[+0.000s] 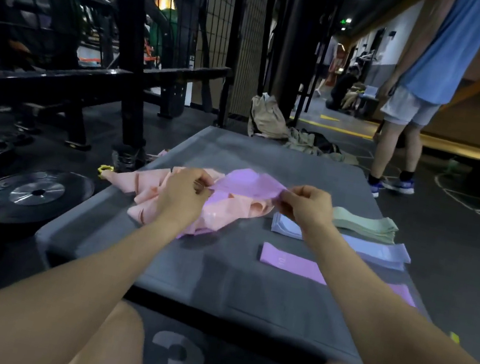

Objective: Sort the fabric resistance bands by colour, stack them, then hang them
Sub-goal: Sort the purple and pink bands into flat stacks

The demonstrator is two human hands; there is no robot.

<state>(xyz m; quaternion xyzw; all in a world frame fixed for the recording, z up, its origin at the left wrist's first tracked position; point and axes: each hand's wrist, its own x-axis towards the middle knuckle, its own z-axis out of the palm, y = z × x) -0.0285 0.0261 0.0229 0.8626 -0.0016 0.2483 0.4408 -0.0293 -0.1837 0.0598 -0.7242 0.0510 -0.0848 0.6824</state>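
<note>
Pinching purple band [248, 183] between left hand [185, 194] and right hand [304, 207], above pink pile [150, 191].

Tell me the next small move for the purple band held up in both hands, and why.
Probably lay the purple band, pinched between the left hand and right hand, flat onto the purple band on the mat. Green stack and blue stack are other colours; the pink pile remains unsorted.
</note>
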